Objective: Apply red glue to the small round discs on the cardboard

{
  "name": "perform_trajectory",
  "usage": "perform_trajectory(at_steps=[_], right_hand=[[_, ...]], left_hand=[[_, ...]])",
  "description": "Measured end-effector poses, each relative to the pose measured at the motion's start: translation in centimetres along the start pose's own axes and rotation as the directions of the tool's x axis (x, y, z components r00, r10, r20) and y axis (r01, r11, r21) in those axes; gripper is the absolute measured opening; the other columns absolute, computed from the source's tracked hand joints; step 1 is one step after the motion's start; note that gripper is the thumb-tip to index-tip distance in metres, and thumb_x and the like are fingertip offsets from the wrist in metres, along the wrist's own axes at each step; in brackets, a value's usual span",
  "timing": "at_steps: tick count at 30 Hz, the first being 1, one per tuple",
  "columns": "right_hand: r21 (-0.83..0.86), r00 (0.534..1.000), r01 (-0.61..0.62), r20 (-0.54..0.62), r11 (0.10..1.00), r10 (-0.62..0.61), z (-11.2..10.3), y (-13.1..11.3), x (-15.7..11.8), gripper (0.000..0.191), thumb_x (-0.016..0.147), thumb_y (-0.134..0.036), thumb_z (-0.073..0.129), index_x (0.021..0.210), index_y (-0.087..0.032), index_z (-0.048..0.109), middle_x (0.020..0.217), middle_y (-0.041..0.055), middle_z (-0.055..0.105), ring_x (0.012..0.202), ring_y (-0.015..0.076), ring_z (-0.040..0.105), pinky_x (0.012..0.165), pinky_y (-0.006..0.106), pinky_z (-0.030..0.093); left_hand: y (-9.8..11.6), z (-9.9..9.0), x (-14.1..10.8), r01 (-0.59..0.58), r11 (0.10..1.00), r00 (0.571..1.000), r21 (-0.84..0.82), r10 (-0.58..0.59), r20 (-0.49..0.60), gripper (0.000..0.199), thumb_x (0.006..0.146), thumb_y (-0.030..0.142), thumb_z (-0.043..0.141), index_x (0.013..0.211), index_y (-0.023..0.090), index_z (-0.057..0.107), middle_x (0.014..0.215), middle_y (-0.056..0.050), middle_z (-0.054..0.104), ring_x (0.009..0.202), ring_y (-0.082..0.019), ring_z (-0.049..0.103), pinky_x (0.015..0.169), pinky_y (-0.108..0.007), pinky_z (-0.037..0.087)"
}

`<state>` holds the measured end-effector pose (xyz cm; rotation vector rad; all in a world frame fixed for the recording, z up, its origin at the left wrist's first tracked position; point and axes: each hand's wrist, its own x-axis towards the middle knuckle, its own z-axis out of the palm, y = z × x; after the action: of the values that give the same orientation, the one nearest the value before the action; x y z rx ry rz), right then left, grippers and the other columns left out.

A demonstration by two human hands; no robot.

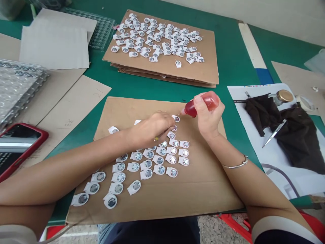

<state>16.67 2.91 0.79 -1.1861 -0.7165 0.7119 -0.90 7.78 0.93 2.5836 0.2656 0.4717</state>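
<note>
My right hand (209, 117) is wrapped round a small squeeze bottle (203, 103) of red liquid, tilted so that its nozzle points down and left. The nozzle tip is close to a small white tab with a round metallic disc (176, 118). My left hand (158, 127) is closed beside that tab, pinching a thin tool (156, 138) with a yellowish end; its kind is mostly hidden by the fingers. Rows of similar tabs (159, 169) lie on the brown cardboard sheet (203, 189) under both hands. My left forearm covers some of them.
Farther back, a stack of cardboard (162, 69) carries many more tabs. A red-cased phone (22, 145) and grey card sheets (54, 47) are at left. On the right lie a dark cloth (299, 142), tweezers (274, 133), and a gold-lidded jar (284, 96) on white paper.
</note>
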Motion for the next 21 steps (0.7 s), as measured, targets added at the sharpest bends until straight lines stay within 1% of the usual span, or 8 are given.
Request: perform_trajectory(at_steps=[2,5,8,10,13,17,21], right_hand=[[-0.051,0.998,0.056,0.011,0.997,-0.055,0.0,0.1,-0.2,0.021,0.068,-0.028,0.073,0.073,-0.021,0.054,0.07,-0.0002,0.058,0.087,0.0167,0.062,0.067,0.03,0.056],[-0.166,0.987,0.15,0.087,0.975,-0.137,-0.3,0.4,-0.3,0.02,0.068,-0.031,0.074,0.071,-0.021,0.057,0.071,0.0002,0.059,0.084,0.0165,0.061,0.07,0.031,0.055],[-0.289,0.966,0.234,0.181,0.928,-0.187,-0.7,0.7,-0.2,0.019,0.073,-0.036,0.07,0.07,-0.021,0.059,0.069,0.0001,0.058,0.076,0.0141,0.058,0.076,0.032,0.054],[-0.348,0.956,0.271,0.204,0.897,-0.21,-0.9,0.8,-0.1,0.019,0.075,-0.038,0.067,0.07,-0.021,0.06,0.068,0.0003,0.057,0.072,0.013,0.056,0.079,0.032,0.052],[-0.349,0.958,0.266,0.201,0.899,-0.205,-1.0,1.0,0.0,0.02,0.076,-0.039,0.067,0.071,-0.021,0.06,0.068,0.0005,0.057,0.07,0.0129,0.055,0.077,0.032,0.052],[-0.286,0.967,0.202,0.208,0.937,-0.146,-1.0,1.1,-0.1,0.018,0.073,-0.037,0.07,0.072,-0.022,0.06,0.069,-0.0003,0.058,0.074,0.0137,0.057,0.072,0.031,0.053],[-0.266,0.98,0.168,0.153,0.949,-0.131,-0.9,1.1,-0.2,0.021,0.069,-0.036,0.073,0.069,-0.02,0.059,0.069,0.0008,0.057,0.074,0.0137,0.058,0.07,0.03,0.052]], left_hand=[[0.1,0.3,-0.3,-0.039,0.997,0.999,0.071,0.037,0.032,0.013,0.081,0.009,0.045,0.086,0.012,0.057,0.079,-0.008,0.061,0.074,-0.018,0.056,0.071,-0.033,0.044],[0.4,0.5,-0.5,-0.079,0.987,0.995,0.142,0.071,0.064,0.014,0.079,0.007,0.045,0.085,0.012,0.056,0.078,-0.009,0.061,0.075,-0.019,0.057,0.074,-0.035,0.046],[0.7,0.5,-0.5,-0.106,0.976,0.992,0.191,0.092,0.082,0.014,0.077,0.004,0.047,0.085,0.012,0.056,0.079,-0.01,0.062,0.078,-0.02,0.058,0.078,-0.037,0.047],[0.9,0.5,-0.5,-0.107,0.968,0.992,0.228,0.088,0.09,0.015,0.077,0.002,0.046,0.085,0.011,0.056,0.081,-0.012,0.062,0.081,-0.021,0.059,0.079,-0.038,0.047],[1.0,0.7,-0.6,-0.11,0.964,0.992,0.244,0.093,0.081,0.016,0.079,0.001,0.044,0.085,0.01,0.056,0.083,-0.013,0.063,0.085,-0.022,0.059,0.081,-0.039,0.048],[1.0,0.9,-0.7,-0.104,0.969,0.994,0.226,0.093,0.061,0.018,0.08,0.001,0.044,0.087,0.011,0.057,0.084,-0.013,0.064,0.086,-0.022,0.06,0.082,-0.04,0.048],[0.9,0.8,-0.6,-0.106,0.973,0.994,0.204,0.095,0.062,0.017,0.081,0.003,0.044,0.086,0.011,0.057,0.082,-0.013,0.063,0.084,-0.022,0.06,0.08,-0.041,0.049]])
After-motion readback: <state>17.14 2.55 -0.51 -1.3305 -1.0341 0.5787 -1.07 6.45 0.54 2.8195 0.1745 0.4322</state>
